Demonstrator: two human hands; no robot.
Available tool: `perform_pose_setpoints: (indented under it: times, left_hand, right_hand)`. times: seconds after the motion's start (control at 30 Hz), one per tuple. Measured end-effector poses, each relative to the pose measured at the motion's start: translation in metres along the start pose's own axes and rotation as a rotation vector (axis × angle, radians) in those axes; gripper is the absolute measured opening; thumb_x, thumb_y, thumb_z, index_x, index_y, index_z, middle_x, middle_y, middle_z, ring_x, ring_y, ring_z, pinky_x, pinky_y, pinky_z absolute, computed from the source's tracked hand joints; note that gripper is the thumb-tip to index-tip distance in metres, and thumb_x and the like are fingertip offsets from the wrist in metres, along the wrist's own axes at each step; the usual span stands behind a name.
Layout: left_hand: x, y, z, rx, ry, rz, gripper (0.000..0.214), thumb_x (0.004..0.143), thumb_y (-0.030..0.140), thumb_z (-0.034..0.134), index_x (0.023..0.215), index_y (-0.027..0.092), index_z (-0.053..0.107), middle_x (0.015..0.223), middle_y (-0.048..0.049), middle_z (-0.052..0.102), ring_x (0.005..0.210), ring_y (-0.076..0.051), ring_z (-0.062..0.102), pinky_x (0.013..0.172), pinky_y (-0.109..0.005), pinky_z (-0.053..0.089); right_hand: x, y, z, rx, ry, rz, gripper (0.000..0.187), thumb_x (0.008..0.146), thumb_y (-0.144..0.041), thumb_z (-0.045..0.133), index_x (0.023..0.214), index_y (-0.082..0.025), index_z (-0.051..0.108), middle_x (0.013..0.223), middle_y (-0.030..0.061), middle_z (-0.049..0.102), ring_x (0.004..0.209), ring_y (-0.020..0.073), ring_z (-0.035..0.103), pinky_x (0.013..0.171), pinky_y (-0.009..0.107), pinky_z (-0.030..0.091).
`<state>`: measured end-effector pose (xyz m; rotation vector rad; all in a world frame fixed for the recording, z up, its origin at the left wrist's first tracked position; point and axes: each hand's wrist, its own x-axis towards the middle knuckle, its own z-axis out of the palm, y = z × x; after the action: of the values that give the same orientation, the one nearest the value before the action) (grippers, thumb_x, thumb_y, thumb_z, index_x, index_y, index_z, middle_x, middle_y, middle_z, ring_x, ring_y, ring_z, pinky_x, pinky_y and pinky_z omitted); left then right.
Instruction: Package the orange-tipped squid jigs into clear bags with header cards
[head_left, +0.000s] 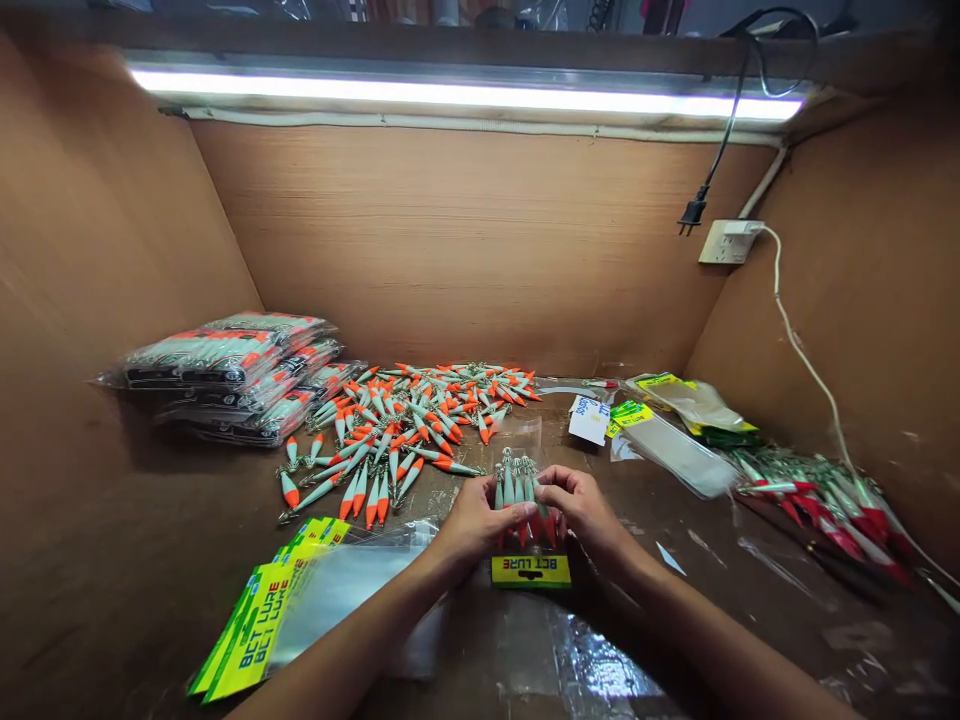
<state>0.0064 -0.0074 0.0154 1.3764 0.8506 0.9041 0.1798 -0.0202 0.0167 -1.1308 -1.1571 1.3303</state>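
Note:
My left hand (pixel 471 522) and my right hand (pixel 583 508) meet at the middle of the table, both closed around a row of several pale-green and orange fishing lures (pixel 517 482) inside a clear bag with a yellow "BCT LURE" header card (pixel 530 570). The lures' hooked ends stick up between my fingers. Just beyond my hands lies a loose heap of the same orange-tipped lures (pixel 409 420).
Filled lure packs (pixel 232 375) are stacked at the back left. A fan of empty yellow-headed bags (pixel 277 605) lies at the front left. More bags and labels (pixel 664 425) and red-and-green lures (pixel 817 500) sit at the right. A socket (pixel 726 241) and cable hang on the right wall.

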Motion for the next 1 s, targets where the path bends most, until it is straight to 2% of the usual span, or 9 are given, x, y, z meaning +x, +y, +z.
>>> perform_pose_setpoints:
  times: [0.1,0.23,0.4,0.5,0.6,0.77,0.87,1.0]
  left_hand:
    - [-0.001,-0.004,0.002,-0.036,-0.022,-0.002,0.042,0.07,0.04,0.083,0.096,0.01,0.071,0.083,-0.0079,0.073,0.066,-0.017,0.065,0.061,-0.025,0.049]
    - [-0.002,-0.008,0.005,-0.132,-0.027,-0.015,0.047,0.067,0.04,0.085,0.101,0.01,0.07,0.087,-0.0078,0.073,0.069,-0.017,0.066,0.066,-0.026,0.05]
    - [0.001,-0.008,0.002,-0.156,0.056,-0.074,0.049,0.065,0.04,0.086,0.1,0.01,0.069,0.087,-0.0089,0.074,0.068,-0.018,0.067,0.065,-0.026,0.05]
    - [0.0,-0.006,-0.001,-0.165,0.047,-0.058,0.049,0.066,0.04,0.086,0.102,0.01,0.07,0.09,-0.0097,0.074,0.071,-0.018,0.067,0.066,-0.027,0.05]
    - [-0.002,-0.002,-0.002,-0.114,0.047,-0.042,0.046,0.068,0.043,0.084,0.098,0.011,0.071,0.081,-0.0066,0.072,0.062,-0.015,0.063,0.06,-0.024,0.047]
    - [-0.006,0.003,0.001,0.005,0.008,-0.06,0.042,0.072,0.05,0.078,0.083,0.01,0.07,0.064,-0.0016,0.065,0.051,-0.011,0.053,0.052,-0.022,0.039]
    - [-0.006,0.002,0.002,0.059,-0.026,-0.061,0.041,0.073,0.049,0.078,0.079,0.011,0.068,0.061,-0.0005,0.063,0.051,-0.011,0.052,0.051,-0.021,0.038]
    - [-0.004,-0.002,0.0,0.091,-0.046,-0.038,0.037,0.073,0.046,0.078,0.085,0.012,0.069,0.069,-0.0014,0.066,0.057,-0.012,0.056,0.055,-0.021,0.04]
  right_hand:
    - [-0.003,0.0,0.003,0.048,-0.019,0.044,0.015,0.066,-0.026,0.063,0.077,-0.019,0.055,0.056,-0.0051,0.058,0.042,0.0114,0.052,0.041,0.021,0.038]
    - [-0.003,0.007,0.005,0.085,-0.029,-0.013,0.012,0.067,-0.026,0.061,0.075,-0.018,0.058,0.062,-0.0033,0.06,0.048,0.0105,0.052,0.046,0.022,0.042]
    - [0.0,0.004,0.002,0.005,0.004,-0.018,0.024,0.072,-0.039,0.07,0.077,-0.016,0.064,0.059,-0.0035,0.055,0.048,0.009,0.047,0.047,0.022,0.042]
    - [-0.001,-0.002,-0.002,0.026,-0.008,-0.005,0.037,0.076,-0.05,0.07,0.086,-0.015,0.068,0.061,-0.0019,0.056,0.05,0.0102,0.048,0.05,0.023,0.044]
    - [-0.001,-0.008,-0.007,-0.017,0.002,-0.043,0.046,0.078,-0.055,0.07,0.1,-0.015,0.07,0.065,-0.0011,0.058,0.053,0.0115,0.049,0.052,0.024,0.044]
    - [0.003,-0.014,-0.018,-0.122,0.089,-0.175,0.05,0.081,-0.055,0.067,0.114,-0.017,0.069,0.092,0.0047,0.067,0.07,0.0142,0.053,0.058,0.024,0.041]
    - [0.005,-0.017,-0.025,-0.14,0.053,-0.178,0.043,0.084,-0.052,0.064,0.109,-0.017,0.072,0.094,0.0055,0.068,0.078,0.0158,0.055,0.068,0.026,0.042]
    - [0.004,-0.017,-0.028,-0.168,-0.047,-0.15,0.027,0.078,-0.04,0.069,0.088,-0.015,0.073,0.085,0.0045,0.069,0.077,0.0174,0.057,0.074,0.03,0.043]
